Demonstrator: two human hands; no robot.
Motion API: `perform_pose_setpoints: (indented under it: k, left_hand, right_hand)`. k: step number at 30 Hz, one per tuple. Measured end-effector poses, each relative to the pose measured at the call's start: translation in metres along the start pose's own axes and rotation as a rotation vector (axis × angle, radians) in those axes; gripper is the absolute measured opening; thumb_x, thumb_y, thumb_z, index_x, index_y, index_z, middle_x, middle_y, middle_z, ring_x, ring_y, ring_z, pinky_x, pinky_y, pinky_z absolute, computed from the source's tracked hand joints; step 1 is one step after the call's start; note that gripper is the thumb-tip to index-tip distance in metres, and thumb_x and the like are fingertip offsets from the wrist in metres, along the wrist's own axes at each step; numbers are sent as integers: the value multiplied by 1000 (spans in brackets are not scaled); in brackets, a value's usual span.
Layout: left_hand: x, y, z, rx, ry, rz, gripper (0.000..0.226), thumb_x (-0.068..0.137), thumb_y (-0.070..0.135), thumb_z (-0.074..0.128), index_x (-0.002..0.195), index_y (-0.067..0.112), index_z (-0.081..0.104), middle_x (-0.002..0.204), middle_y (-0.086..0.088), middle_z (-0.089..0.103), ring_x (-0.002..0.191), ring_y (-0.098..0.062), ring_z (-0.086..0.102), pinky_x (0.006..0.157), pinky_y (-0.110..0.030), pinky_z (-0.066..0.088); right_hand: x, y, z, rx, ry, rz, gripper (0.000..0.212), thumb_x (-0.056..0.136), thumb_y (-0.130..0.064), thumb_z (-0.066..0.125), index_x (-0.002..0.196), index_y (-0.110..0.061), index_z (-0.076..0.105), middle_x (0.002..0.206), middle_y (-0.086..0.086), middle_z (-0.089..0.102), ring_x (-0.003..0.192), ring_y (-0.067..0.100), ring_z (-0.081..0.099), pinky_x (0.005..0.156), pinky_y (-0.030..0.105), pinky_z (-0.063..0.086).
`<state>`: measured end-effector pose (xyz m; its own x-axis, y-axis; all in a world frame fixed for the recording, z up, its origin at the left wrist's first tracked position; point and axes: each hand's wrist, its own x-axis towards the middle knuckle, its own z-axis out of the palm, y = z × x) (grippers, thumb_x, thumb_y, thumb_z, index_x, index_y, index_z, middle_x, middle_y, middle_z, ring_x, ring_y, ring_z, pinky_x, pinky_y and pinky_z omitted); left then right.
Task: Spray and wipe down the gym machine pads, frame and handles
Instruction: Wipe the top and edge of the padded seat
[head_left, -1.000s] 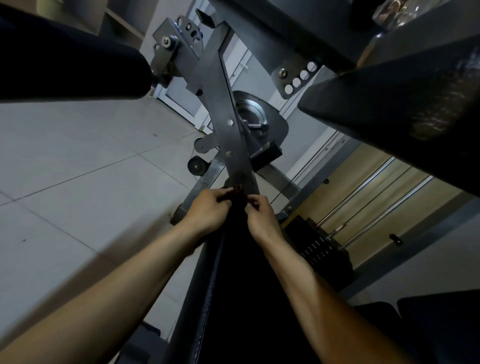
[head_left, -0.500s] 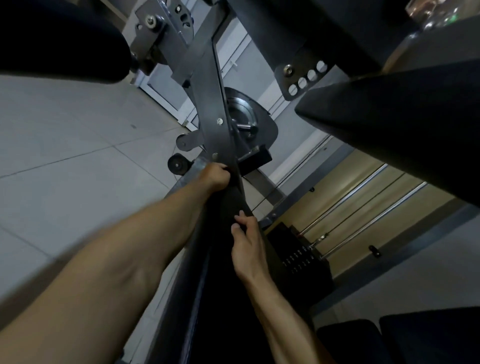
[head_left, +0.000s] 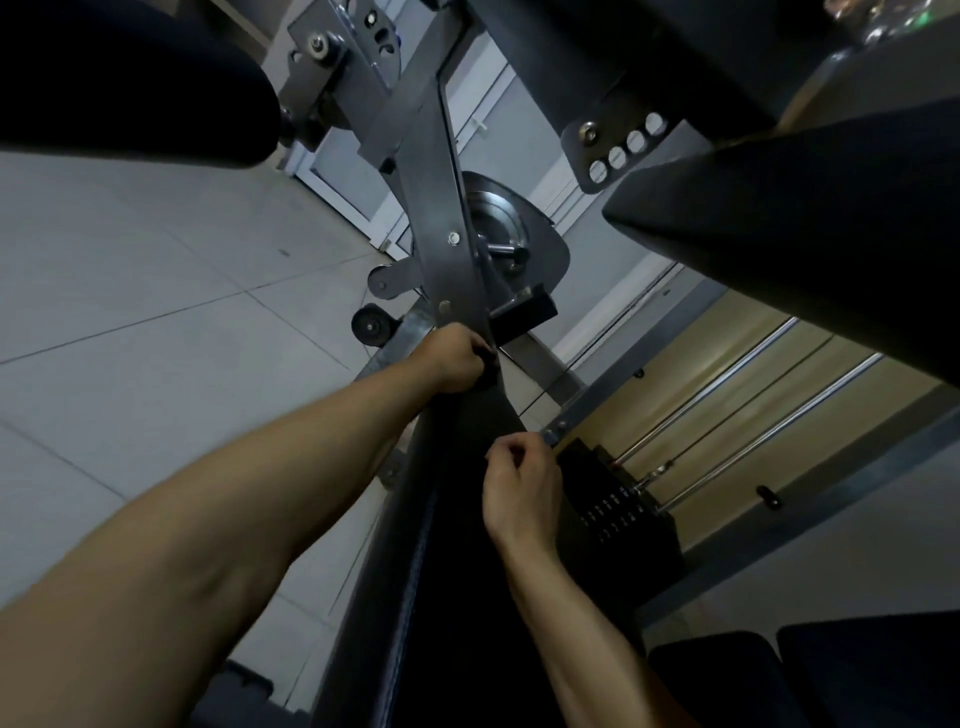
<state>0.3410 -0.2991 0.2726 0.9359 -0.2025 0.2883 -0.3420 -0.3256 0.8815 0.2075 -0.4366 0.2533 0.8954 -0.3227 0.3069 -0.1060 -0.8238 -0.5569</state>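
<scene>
Plainly, the pad (head_left: 457, 571), running from centre frame to the bottom, looks like slick, firm vinyl fixed to a heavy steel frame (head_left: 441, 208). It should stay put, and its edges are the place to brace. My left hand (head_left: 452, 361) grips its top end. My right hand (head_left: 519, 493) is curled at its right edge, on what I cannot tell. Whatever I wipe with is lost in the gloom.

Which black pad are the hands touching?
The long middle pad, with the stitched seam. The roller pad top left and the big pad top right are untouched.
</scene>
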Motion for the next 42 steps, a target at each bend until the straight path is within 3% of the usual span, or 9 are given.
perform_pose_setpoints:
  k: [4,12,15,17,20,28,32,37,42]
  left_hand:
    - [-43,-3,-9,-2,-17,33,41,95,0,54,126,19,73,130,-3,69,112,-12,61,82,-11,44]
    - [-164,18,-11,122,-24,117,46,84,18,50,122,28,74,133,3,67,122,-16,60,108,-35,48]
    - [-150,23,-8,157,-28,77,50,84,17,50,128,25,71,140,0,63,129,-20,58,111,-38,46]
    - [-126,32,-8,170,-39,10,48,90,7,53,134,20,68,144,-4,60,132,-23,56,111,-32,43]
    - [-107,41,-7,120,-41,-73,48,93,1,53,136,19,66,142,-7,61,127,-23,57,99,-25,43]
    - [-198,42,-24,9,-52,-43,41,98,5,55,133,22,68,131,4,64,118,-9,58,91,-13,41]
    - [-266,46,-30,34,-71,26,42,96,5,59,129,27,71,137,9,62,124,-9,57,109,-28,46]
    - [-312,50,-30,42,-67,74,42,96,5,61,133,21,70,140,14,60,129,-3,54,115,-25,40]
    - [-265,55,-28,-4,-52,-69,40,98,3,57,134,19,68,128,-1,70,109,-17,69,99,-34,55]
  right_hand:
    - [3,-3,3,-43,53,18,17,87,-50,48,86,-38,60,104,-10,57,97,12,59,90,44,55]
    - [-8,-9,-15,-101,-40,19,18,98,-37,50,103,-38,68,118,-8,63,99,11,58,77,30,45]
    - [-44,-5,-40,-60,-258,-5,41,105,-37,47,145,-38,54,155,-7,48,135,13,48,107,32,39]
    - [-82,0,-55,-48,-458,10,57,107,-52,39,161,-38,27,170,-10,20,157,15,18,126,40,15]
    - [-114,12,-62,-113,-582,-7,67,103,-71,23,162,-46,4,173,-11,-4,159,15,-8,126,50,-6]
    - [-110,14,-52,-168,-512,-42,64,105,-66,17,163,-43,4,174,-7,-3,160,19,-5,126,52,-3]
    - [-114,13,-53,-178,-476,-53,63,106,-64,18,163,-43,7,174,-5,-1,160,20,-2,127,51,-1]
    - [-149,11,-76,-75,-448,-90,64,107,-59,31,164,-33,19,173,-3,11,160,19,6,129,46,9]
    - [-207,23,-117,-154,-804,-405,130,75,-90,57,162,-32,-19,166,-10,-34,149,4,-35,125,36,-16]
